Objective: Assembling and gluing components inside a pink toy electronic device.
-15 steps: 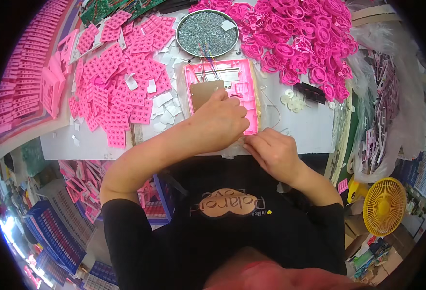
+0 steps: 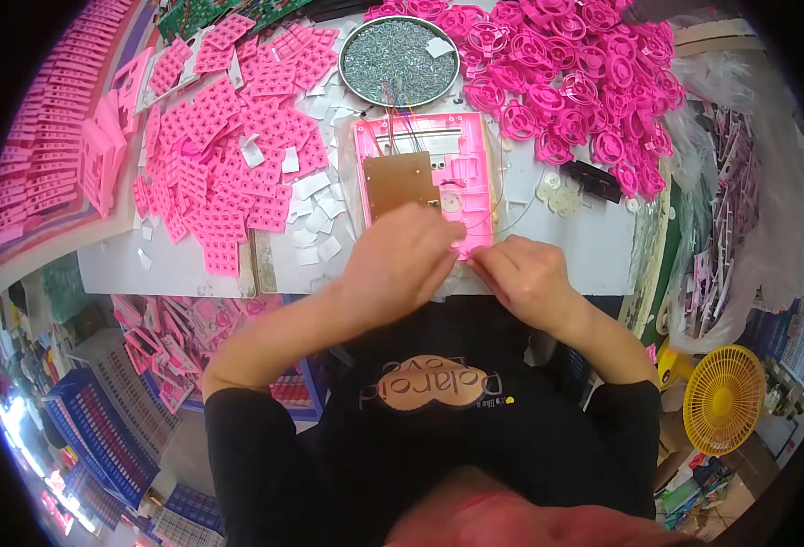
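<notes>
A pink plastic housing (image 2: 475, 146) lies open side up on the bench in front of me. A brown circuit board (image 2: 397, 182) sits in its left part, with thin coloured wires running from the board's top. My left hand (image 2: 402, 255) is curled over the housing's near edge, its fingers closed and partly hidden. At the near right corner, my right hand (image 2: 528, 281) pinches with thumb and fingertips. Both sets of fingertips nearly meet there; whatever they hold is too small to make out. A thin wire (image 2: 518, 221) loops out beside the housing's right side.
Beyond the housing stands a round metal tray (image 2: 342, 68) of small screws. Pink keypad pieces (image 2: 224, 164) and white paper bits are heaped left, pink ring-shaped parts (image 2: 575, 87) far right. White discs (image 2: 561, 196) lie near a black part (image 2: 591, 180). A yellow fan (image 2: 726, 399) stands right.
My left hand has drawn back toward me from the circuit board, uncovering more of it and a white disc in the housing. My right hand stays at the corner, still pinching.
</notes>
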Tool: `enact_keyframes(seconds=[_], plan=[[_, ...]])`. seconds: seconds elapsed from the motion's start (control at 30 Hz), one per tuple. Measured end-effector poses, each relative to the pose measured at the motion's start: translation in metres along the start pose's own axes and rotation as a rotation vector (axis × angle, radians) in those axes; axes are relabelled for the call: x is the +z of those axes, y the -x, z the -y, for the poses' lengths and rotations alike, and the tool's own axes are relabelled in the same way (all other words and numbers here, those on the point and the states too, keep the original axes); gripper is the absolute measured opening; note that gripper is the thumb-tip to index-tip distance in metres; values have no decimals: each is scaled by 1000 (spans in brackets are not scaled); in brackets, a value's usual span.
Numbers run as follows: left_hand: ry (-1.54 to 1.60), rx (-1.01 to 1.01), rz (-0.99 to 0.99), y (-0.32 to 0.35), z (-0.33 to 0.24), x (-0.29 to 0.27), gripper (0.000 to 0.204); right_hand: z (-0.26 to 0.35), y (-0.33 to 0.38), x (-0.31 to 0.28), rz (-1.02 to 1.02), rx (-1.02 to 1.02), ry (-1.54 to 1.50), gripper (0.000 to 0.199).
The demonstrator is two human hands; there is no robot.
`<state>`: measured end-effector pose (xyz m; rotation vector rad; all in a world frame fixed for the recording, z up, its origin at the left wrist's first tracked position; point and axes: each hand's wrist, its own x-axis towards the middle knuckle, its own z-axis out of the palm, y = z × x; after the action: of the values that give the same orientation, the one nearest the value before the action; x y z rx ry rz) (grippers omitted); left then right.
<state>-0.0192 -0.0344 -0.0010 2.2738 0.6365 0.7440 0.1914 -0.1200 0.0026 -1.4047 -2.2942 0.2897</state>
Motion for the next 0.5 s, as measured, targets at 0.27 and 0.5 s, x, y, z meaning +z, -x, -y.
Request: enact_keyframes(seconds=[0.27,0.5], plan=[[-54,59,78,25,9,15,22,-16,-27,-23,408,-14,0,8],[-42,53,73,26,11,16,22,-18,-26,-8,275,-192,-1,9]])
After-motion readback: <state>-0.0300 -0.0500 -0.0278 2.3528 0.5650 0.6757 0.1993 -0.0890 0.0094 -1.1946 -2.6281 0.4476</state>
